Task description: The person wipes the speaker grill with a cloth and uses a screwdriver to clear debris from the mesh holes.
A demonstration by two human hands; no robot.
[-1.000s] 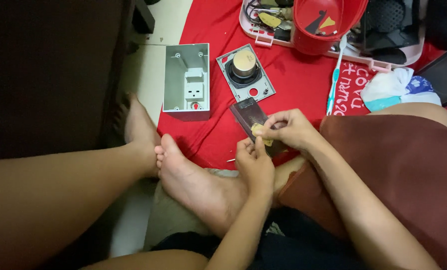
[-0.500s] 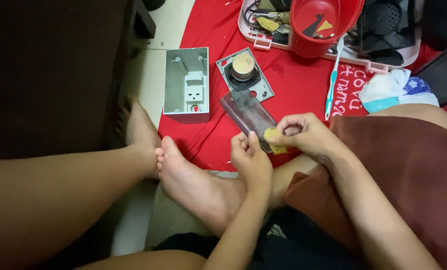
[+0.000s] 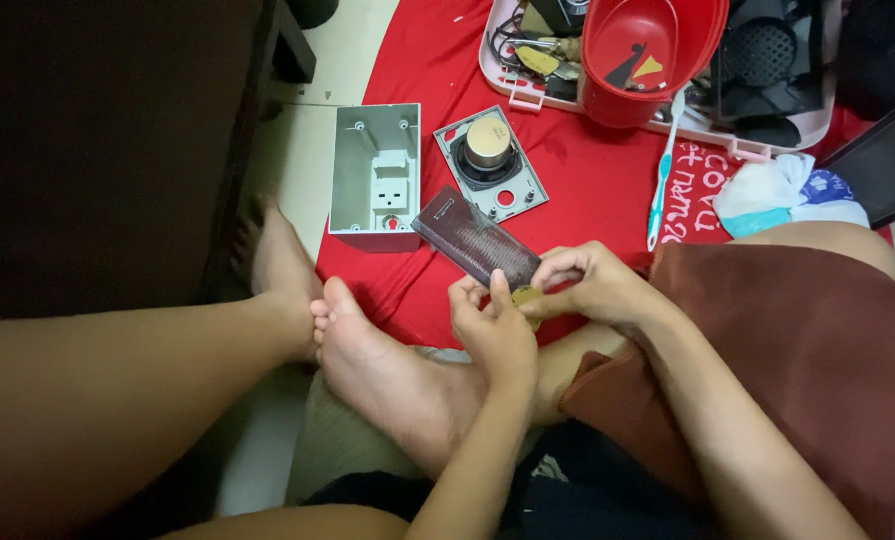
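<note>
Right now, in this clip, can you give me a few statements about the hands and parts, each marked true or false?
1. Both hands, left and right, meet on a dark grille panel. True.
2. The grey box stands shut with its lid on. False: it lies open, its inside showing.
3. The speaker plate lies on the red cloth. True.
4. The red bowl sits on the bare floor. False: it sits in the pink tray.
</note>
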